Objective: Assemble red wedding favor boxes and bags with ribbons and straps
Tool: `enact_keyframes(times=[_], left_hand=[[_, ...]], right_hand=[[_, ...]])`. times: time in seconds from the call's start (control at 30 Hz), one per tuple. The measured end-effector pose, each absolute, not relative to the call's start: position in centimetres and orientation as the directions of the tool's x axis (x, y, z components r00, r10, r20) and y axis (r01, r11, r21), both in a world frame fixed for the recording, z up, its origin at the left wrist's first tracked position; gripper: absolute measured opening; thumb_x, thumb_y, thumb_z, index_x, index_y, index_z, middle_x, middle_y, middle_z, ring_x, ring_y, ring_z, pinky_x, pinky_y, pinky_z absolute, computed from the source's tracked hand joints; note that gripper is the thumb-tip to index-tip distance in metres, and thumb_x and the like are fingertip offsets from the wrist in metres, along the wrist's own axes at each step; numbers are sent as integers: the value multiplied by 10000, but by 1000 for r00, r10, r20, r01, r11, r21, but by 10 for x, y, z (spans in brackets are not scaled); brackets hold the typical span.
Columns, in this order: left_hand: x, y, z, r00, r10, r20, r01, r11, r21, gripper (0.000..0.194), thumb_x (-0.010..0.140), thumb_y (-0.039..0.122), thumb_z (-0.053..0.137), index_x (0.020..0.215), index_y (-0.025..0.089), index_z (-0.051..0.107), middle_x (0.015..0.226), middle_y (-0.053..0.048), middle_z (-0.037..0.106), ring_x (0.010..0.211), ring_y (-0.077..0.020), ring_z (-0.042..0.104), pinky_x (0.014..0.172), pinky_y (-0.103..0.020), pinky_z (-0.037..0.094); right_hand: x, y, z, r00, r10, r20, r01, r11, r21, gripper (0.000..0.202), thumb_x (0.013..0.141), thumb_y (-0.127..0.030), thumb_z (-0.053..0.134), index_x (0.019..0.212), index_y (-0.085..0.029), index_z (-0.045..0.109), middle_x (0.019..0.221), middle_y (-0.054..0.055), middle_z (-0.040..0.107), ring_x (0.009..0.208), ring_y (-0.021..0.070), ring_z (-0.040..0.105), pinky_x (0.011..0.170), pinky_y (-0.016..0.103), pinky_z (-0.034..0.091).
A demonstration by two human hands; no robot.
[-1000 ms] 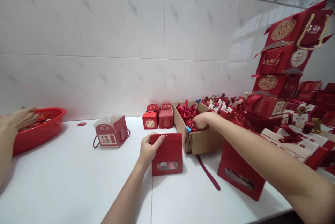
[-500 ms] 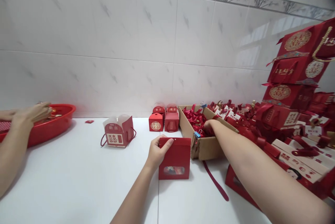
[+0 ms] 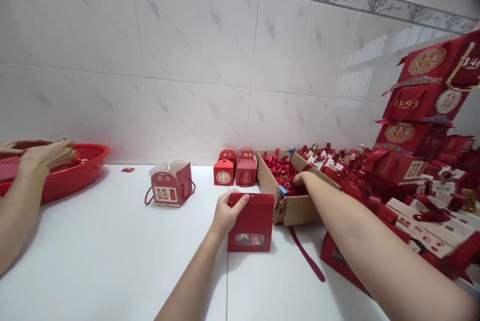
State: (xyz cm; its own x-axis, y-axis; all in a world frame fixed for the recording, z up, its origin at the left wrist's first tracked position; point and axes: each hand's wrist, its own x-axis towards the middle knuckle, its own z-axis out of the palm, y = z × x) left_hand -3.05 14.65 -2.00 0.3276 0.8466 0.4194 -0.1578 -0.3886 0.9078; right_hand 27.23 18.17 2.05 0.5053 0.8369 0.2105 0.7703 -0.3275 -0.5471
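My left hand (image 3: pixel 229 213) grips the upper left edge of a red gift box (image 3: pixel 255 216), which stands upright on the white table and has a small clear window low on its front. My right hand (image 3: pixel 301 180) reaches into a cardboard box (image 3: pixel 305 211) filled with dark red ribbons (image 3: pixel 279 171); its fingers are hidden among them. One loose ribbon (image 3: pixel 306 253) hangs from the cardboard box onto the table.
At left, another person's hands (image 3: pixel 47 156) are over a red basin (image 3: pixel 71 181). An open red box (image 3: pixel 170 185) and several small boxes (image 3: pixel 224 173) stand near the wall. Stacked red boxes (image 3: pixel 408 101) and many gift boxes fill the right side.
The view has shifted slightly. The other person's hands have moved a little over the basin. My left hand still holds the red gift box, and my right hand remains in the ribbons.
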Motion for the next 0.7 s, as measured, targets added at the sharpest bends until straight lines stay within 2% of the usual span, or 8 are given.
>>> enact_keyframes(times=[0.1,0.17,0.3,0.4,0.5,0.57,0.63,0.7], left_hand=[[-31,146,-20,318,850,420,-152,-392,907,333,737,440,663,649,146,534,622,13,511,599,-119,507,539,-216,409],[-30,146,-21,304,851,427,-148,-401,904,337,733,445,666,647,147,535,620,9,527,599,-125,523,543,-221,416],[-29,144,-22,296,851,433,-157,-404,901,330,734,457,663,698,146,558,646,-8,579,619,-149,567,557,-237,439],[-27,143,-22,243,848,470,-125,-453,883,325,747,458,646,707,145,571,640,-12,591,609,-153,569,555,-244,439],[-27,144,-22,162,847,506,-85,-499,862,307,751,446,644,711,149,583,656,-11,596,622,-148,554,571,-240,431],[-27,145,-22,116,846,521,-62,-517,853,296,753,442,643,715,155,581,668,-9,595,647,-149,552,592,-238,427],[-26,147,-24,91,844,529,-43,-528,848,290,761,446,633,726,165,569,676,-6,589,664,-152,557,605,-240,430],[-25,150,-29,71,840,537,-29,-537,843,276,768,443,628,819,181,558,751,-10,603,706,-161,579,631,-248,450]], right_hand=[[270,183,28,596,774,214,677,-340,-653,268,906,-310,556,1095,-120,567,1066,77,587,916,181,598,789,363,523],[263,185,41,632,725,273,632,-279,-723,234,899,-299,569,1044,-117,585,1032,72,599,906,174,600,795,364,518],[234,178,77,635,624,456,569,22,-822,233,855,-340,603,903,-112,597,916,70,644,832,161,625,764,312,518],[200,149,90,588,569,575,509,292,-810,276,829,-404,591,919,-146,551,905,48,662,768,137,646,668,236,519],[169,103,83,514,564,646,421,491,-763,386,784,-458,634,1043,-217,478,826,-16,646,625,108,628,510,194,477],[156,74,69,414,604,681,179,679,-712,423,735,-387,716,1056,-236,488,757,-36,617,526,91,590,435,177,429],[149,55,51,327,660,676,17,712,-702,365,749,-326,718,1048,-233,532,725,-37,607,459,70,551,399,166,407],[146,48,31,262,713,650,-60,685,-726,305,778,-303,694,1043,-231,561,729,-29,618,397,51,505,359,162,389]])
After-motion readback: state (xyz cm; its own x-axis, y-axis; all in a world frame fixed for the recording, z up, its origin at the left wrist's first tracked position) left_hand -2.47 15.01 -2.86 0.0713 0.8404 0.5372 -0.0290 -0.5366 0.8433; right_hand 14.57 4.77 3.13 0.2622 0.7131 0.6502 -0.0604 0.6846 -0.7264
